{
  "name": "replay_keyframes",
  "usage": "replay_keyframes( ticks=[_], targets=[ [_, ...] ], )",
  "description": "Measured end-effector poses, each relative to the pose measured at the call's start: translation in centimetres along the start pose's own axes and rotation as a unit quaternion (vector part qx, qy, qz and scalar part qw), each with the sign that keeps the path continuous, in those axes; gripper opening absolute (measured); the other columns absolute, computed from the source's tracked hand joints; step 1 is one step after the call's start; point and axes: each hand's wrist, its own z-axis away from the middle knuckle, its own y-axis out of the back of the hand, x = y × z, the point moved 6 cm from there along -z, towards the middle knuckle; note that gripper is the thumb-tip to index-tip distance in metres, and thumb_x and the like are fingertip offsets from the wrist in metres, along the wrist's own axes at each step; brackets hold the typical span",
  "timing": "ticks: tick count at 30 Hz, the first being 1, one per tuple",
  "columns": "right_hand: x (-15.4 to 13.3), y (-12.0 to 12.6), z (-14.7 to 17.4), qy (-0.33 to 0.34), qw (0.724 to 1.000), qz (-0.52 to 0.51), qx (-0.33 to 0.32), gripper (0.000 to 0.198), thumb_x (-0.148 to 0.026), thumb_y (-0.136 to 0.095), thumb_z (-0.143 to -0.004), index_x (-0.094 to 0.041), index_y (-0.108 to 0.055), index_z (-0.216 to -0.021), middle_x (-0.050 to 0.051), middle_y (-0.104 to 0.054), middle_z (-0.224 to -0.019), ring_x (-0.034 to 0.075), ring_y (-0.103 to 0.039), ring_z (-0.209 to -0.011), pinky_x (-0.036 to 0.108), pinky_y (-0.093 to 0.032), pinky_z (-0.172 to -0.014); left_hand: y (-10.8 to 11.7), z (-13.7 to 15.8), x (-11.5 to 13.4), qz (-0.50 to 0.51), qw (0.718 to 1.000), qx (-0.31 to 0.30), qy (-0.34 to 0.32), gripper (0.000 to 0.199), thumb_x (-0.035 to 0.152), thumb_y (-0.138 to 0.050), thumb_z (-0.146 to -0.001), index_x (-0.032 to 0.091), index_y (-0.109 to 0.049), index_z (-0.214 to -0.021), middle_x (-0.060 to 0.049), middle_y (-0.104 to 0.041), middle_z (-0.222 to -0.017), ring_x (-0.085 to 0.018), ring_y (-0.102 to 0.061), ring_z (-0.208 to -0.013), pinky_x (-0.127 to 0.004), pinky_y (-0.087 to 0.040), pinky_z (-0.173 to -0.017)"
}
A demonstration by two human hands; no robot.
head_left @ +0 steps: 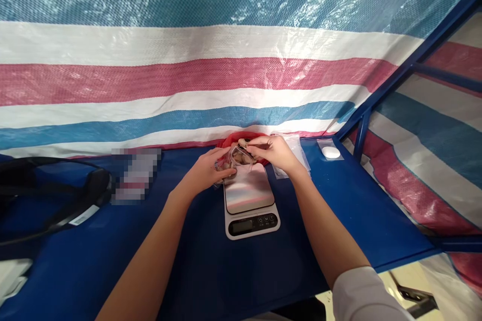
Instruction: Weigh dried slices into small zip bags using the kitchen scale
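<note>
My left hand (211,169) is closed on the side of a clear plastic bag (244,164), just above the back of a kitchen scale (250,193). Small tan pieces show in and behind the bag; their kind is unclear. At the bag's mouth my right hand (273,151) pinches a small tan and dark piece (244,144) between thumb and fingers. Behind both hands a red plastic bag (235,136) lies against the striped sheet, partly hidden by them. The white scale has a mirror-like plate, and its display looks dark.
Flat clear bags (297,153) lie right of my right hand. Farther right, a white oval object (330,152) rests on a small clear bag. Black headgear with a strap (90,190) and a blurred-out item (136,175) lie left on the blue table (203,271). A striped sheet (188,75) hangs behind.
</note>
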Motion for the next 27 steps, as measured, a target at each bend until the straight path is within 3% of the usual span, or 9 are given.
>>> replay_keyframes(
  ticks=[5,12,20,27],
  targets=[
    [-1.5,-1.3,0.1,0.023,0.998,0.044,-0.026,0.018,-0.037,-0.071,-0.085,-0.024,-0.082,-0.091,0.001,-0.077,-0.094,0.021,-0.07,-0.083,0.031,-0.051,-0.078,-0.5,0.0,0.1,-0.013,1.0,0.013,-0.016,0.068,0.056,-0.069,-0.082,0.026,-0.058,-0.142,-0.008,-0.066,-0.129,-0.03,-0.063,-0.114,-0.043,-0.048,-0.105],
    [-1.6,-3.0,-0.4,0.034,0.989,0.14,-0.035,0.011,-0.031,-0.073,-0.083,-0.024,-0.081,-0.079,0.002,-0.074,-0.083,0.02,-0.067,-0.084,0.032,-0.047,-0.079,-1.0,0.0,0.3,0.001,0.999,0.027,-0.036,0.066,0.053,-0.069,-0.084,0.027,-0.056,-0.143,-0.008,-0.065,-0.132,-0.029,-0.06,-0.121,-0.042,-0.047,-0.107],
    [-0.9,-2.8,-0.2,0.055,0.992,0.111,-0.036,0.015,-0.022,-0.067,-0.085,-0.023,-0.08,-0.078,0.001,-0.073,-0.084,0.019,-0.067,-0.081,0.034,-0.049,-0.084,-0.9,0.2,0.6,0.024,0.997,0.045,-0.049,0.064,0.054,-0.07,-0.084,0.023,-0.061,-0.138,-0.01,-0.065,-0.127,-0.028,-0.063,-0.113,-0.041,-0.052,-0.098],
    [-0.5,-2.5,-0.2,0.052,0.997,-0.008,-0.059,0.011,-0.028,-0.071,-0.082,-0.022,-0.08,-0.085,0.003,-0.073,-0.092,0.021,-0.069,-0.092,0.034,-0.055,-0.086,-0.1,0.3,0.4,0.01,0.999,0.035,-0.026,0.054,0.054,-0.073,-0.08,0.022,-0.07,-0.124,-0.007,-0.068,-0.112,-0.024,-0.065,-0.097,-0.036,-0.052,-0.09]
  ],
)
